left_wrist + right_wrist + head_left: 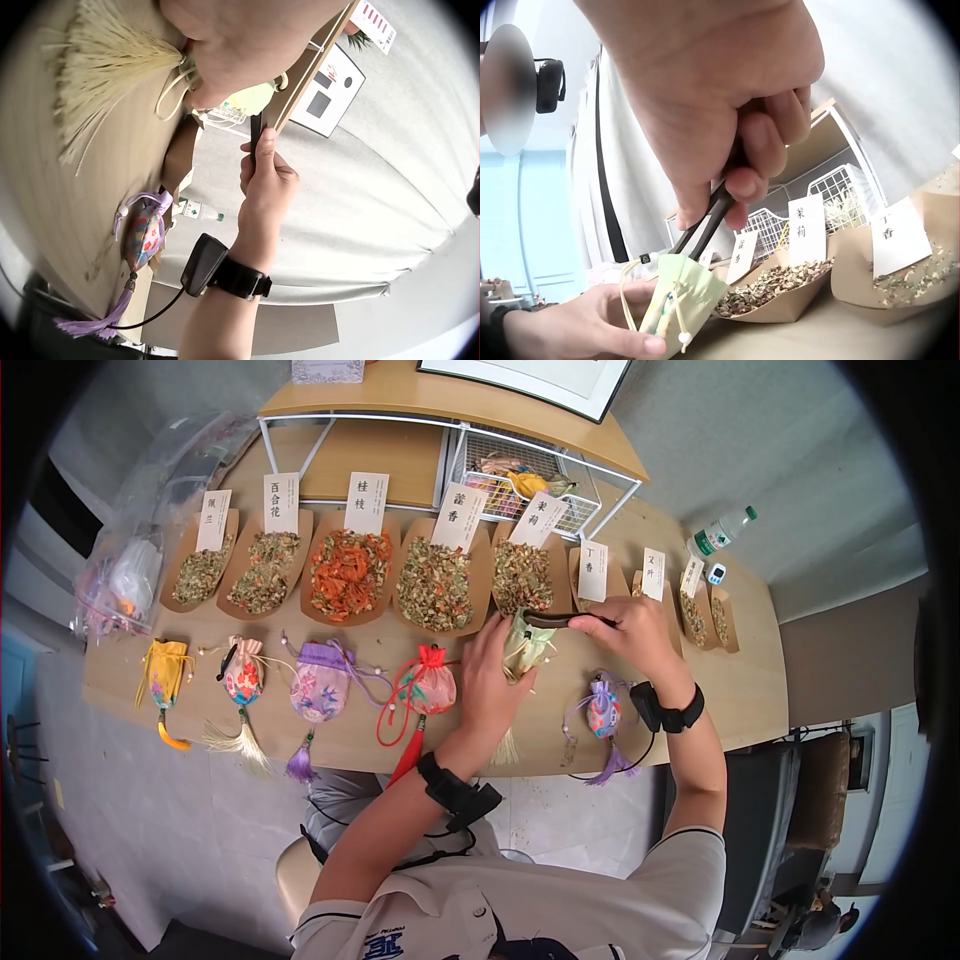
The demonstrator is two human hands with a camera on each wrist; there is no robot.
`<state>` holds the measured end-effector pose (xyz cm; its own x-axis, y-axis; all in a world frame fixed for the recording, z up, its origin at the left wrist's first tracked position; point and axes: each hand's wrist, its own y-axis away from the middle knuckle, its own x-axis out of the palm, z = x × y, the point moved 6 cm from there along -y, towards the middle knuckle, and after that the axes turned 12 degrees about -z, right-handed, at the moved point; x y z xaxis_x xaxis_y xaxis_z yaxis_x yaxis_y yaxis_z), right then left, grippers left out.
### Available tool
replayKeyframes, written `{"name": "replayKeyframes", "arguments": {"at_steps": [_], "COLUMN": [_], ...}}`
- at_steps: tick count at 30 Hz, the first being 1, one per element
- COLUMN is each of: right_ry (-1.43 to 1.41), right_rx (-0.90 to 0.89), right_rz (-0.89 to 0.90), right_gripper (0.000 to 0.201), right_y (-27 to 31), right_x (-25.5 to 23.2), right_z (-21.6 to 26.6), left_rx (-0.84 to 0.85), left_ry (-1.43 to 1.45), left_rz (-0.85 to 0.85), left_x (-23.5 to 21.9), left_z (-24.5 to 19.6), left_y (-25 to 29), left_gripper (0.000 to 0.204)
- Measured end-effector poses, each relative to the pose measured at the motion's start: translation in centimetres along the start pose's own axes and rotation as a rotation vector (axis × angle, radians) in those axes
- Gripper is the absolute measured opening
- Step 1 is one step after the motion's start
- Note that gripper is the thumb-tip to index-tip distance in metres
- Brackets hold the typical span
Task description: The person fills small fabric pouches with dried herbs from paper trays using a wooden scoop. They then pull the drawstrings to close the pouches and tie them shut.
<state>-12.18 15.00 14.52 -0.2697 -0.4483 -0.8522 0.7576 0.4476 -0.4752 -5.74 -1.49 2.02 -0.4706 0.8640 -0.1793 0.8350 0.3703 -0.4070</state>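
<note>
My left hand (492, 678) grips a pale green drawstring pouch (527, 645) by its side, holding its mouth upward. A cream tassel (124, 64) hangs from that side, large in the left wrist view. My right hand (638, 632) holds a slim dark tool (560, 620), thumb along it and fingers curled round. The tool's far end dips into the pouch mouth, and two dark edges (710, 229) of it show in the right wrist view. Inside the pouch (682, 289) the tip is hidden. Just behind stands a paper tray of dried herbs (522, 575).
Labelled herb trays (345, 575) line the table's back. Finished-looking pouches lie along the front: yellow (165, 668), floral (243, 672), lilac (320, 685), red (428, 685) and a purple one (602, 710) at right. A shelf (450, 398), wire basket (575, 510) and bottle (722, 532) stand behind.
</note>
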Motion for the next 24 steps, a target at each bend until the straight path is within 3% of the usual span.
{"name": "replayKeyframes", "arguments": {"at_steps": [4, 7, 13, 24], "right_ry": [0.056, 0.231, 0.279, 0.200], "right_rx": [0.183, 0.081, 0.055, -0.028], "right_rz": [0.070, 0.041, 0.135, 0.234], "right_gripper": [0.035, 0.040, 0.048, 0.048], "right_y": [-1.3, -3.0, -4.6, -3.8], "right_x": [0.2, 1.7, 5.5, 5.8], "right_z": [-2.2, -4.7, -7.8, -4.6], "left_rx": [-0.010, -0.010, -0.018, -0.011], "left_ry": [-0.001, -0.004, -0.010, -0.001], "left_rz": [0.011, 0.008, 0.017, 0.007], "left_x": [0.0, 0.1, 0.1, 0.1], "left_z": [0.0, 0.1, 0.1, 0.0], "left_y": [0.0, 0.0, -0.1, 0.0], "left_gripper": [0.082, 0.081, 0.080, 0.080]}}
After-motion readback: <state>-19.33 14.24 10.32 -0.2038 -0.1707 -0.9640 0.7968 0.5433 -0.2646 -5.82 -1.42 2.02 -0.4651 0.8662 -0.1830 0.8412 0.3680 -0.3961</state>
